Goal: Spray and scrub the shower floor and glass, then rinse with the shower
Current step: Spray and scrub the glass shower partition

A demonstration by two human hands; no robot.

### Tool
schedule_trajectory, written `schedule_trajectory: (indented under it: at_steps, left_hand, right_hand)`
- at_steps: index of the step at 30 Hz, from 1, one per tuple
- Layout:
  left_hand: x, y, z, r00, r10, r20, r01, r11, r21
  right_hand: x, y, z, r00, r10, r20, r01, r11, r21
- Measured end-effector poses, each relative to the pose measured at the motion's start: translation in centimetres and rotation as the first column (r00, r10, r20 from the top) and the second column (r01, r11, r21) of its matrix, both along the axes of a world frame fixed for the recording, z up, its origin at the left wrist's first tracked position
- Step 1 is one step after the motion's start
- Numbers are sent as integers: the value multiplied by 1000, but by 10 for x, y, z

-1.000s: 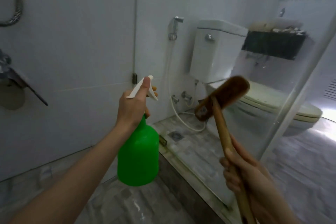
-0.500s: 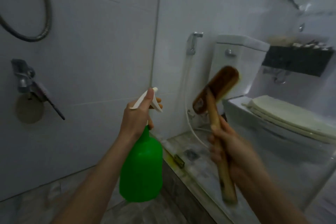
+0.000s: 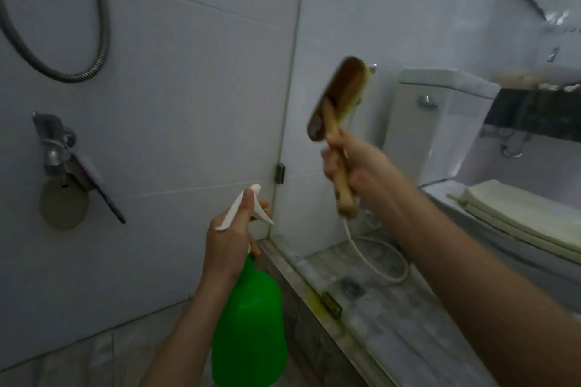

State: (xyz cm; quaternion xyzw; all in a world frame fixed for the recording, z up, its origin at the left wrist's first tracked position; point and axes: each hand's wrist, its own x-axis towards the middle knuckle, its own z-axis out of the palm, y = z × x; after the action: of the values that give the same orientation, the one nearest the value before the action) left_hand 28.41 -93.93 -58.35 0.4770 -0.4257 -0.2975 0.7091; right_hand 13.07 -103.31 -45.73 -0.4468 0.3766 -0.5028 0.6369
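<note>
Left hand point(image 3: 231, 239) grips the neck of the green spray bottle point(image 3: 250, 324), with a finger lying along the white trigger head point(image 3: 245, 207). The bottle is upright, low centre, over the shower floor point(image 3: 94, 355), its nozzle toward the near edge of the glass point(image 3: 345, 9). Right hand point(image 3: 352, 166) is clenched round the handle of the wooden scrub brush point(image 3: 338, 104), head up and blurred, close against the glass. Can't tell if the bristles touch it. Looks like the glass-scrubbing step, with the rinse not started: shower hose point(image 3: 100, 25) hangs in a loop on the wall, no water visible. Risks: the hard wooden back or handle could knock the pane or the hinge clip point(image 3: 279, 173) if the stroke runs wide. The raised stone curb point(image 3: 314, 292) sits right under both arms, likely a trip point once the floor is soapy. A squeeze now would probably land on wall tile rather than glass, given where the nozzle points. The one-hand neck grip could slip if wet. Containers: the bottle is opaque green, so its fill level can't be told. The black wall basket point(image 3: 534, 113) beyond the glass holds pale items too blurred to name. The toilet cistern point(image 3: 440, 122) has its lid on, and the seat cover point(image 3: 518, 217) is down. A small brush point(image 3: 94, 179) rests on the tap point(image 3: 53, 141), untouched.
</note>
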Motion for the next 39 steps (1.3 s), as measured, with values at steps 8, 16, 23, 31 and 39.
schedule_trajectory:
  at_steps: [8, 16, 23, 31, 39]
  left_hand:
    - [3, -6, -17, 998, -9, 55, 8, 1000, 17]
    - [2, -16, -57, 999, -3, 34, 0, 996, 87]
    - [-1, -8, -80, 998, -39, 42, 32, 986, 161]
    - [9, -3, -112, 1000, 10, 21, -14, 976, 217]
    - [2, -5, -113, 998, -21, 64, 5, 970, 243]
  right_hand:
    - [-10, 4, -22, 978, 207, -26, -208, 977, -52]
    - [-14, 6, -117, 987, 64, -151, -42, 989, 144]
    - [-5, 14, -190, 990, 73, -117, -61, 993, 98]
    - [-12, 17, -222, 979, -12, -204, 58, 973, 223]
    - [-55, 65, -271, 937, -2, -350, 76, 978, 196]
